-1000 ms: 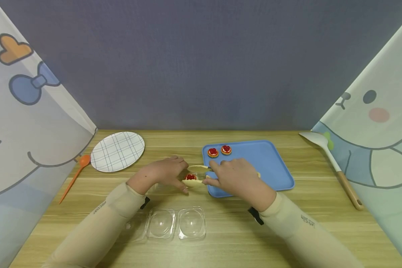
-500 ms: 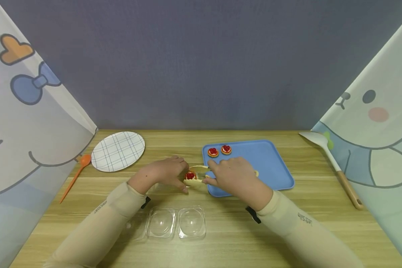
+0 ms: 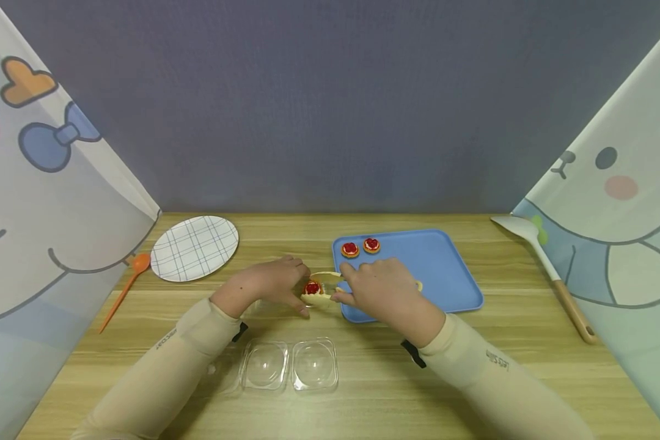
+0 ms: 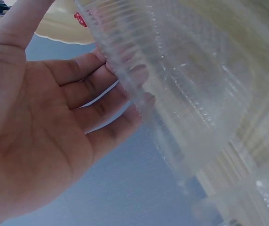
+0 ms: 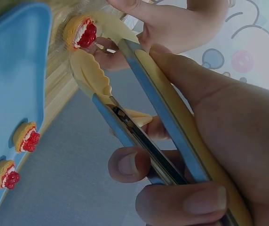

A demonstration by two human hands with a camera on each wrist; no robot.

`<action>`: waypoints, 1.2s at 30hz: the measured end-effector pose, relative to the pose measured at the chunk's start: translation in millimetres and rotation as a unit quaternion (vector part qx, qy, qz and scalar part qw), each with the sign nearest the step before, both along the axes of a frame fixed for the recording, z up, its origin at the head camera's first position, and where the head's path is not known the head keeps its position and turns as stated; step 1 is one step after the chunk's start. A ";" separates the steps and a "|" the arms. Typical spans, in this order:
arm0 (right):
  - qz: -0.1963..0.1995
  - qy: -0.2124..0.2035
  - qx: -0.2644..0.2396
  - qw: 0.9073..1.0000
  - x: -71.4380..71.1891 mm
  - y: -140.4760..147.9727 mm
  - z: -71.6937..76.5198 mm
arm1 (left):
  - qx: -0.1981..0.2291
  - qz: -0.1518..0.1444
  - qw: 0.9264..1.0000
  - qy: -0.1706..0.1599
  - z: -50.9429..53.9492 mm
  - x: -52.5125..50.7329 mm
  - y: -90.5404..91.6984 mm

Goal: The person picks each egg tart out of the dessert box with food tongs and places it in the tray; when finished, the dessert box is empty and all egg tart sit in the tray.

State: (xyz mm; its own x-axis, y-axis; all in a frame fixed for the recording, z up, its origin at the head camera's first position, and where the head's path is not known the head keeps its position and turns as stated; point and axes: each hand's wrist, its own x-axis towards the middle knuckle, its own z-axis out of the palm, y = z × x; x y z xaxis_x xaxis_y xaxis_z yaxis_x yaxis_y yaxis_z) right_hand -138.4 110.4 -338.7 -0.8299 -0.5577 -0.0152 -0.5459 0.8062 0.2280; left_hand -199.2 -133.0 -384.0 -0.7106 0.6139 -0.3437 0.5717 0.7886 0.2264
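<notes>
My right hand (image 3: 385, 293) holds a pair of metal tongs (image 5: 148, 113) with pale yellow scalloped ends. The tong ends are spread apart, one on the far side and one on the near side of a small red-topped tart (image 3: 313, 288). This tart sits in a clear plastic container (image 4: 186, 89). My left hand (image 3: 272, 281) holds the container at its left, fingers on the far side and thumb on the near side. In the left wrist view, the fingertips meet the clear wall. Much of the container is hidden under the left hand.
Two more tarts (image 3: 360, 247) lie on a blue tray (image 3: 434, 275) at the right. Connected clear lid compartments (image 3: 315, 365) lie in front. A checked plate (image 3: 195, 249) and an orange spoon (image 3: 126, 287) are at the left, a white spatula-like utensil (image 3: 547, 275) at the far right.
My right hand has shifted slightly left with the tongs. More of the tart shows between the tong ends. The left hand has barely moved.
</notes>
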 end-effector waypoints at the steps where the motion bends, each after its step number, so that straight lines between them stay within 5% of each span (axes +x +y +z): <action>1: 0.003 0.004 -0.001 1.000 0.4 0.3 -0.6 | 0.001 0.000 1.000 -0.001 -0.1 -0.2 -0.1; 19: 0.053 0.110 -0.050 0.991 6.9 8.9 -11.6 | 0.015 0.005 1.000 -0.022 -4.5 -5.2 -4.3; 36: -0.009 0.036 -0.056 0.998 6.7 20.7 -2.3 | 0.021 0.009 1.000 -0.020 -6.9 -5.9 -4.1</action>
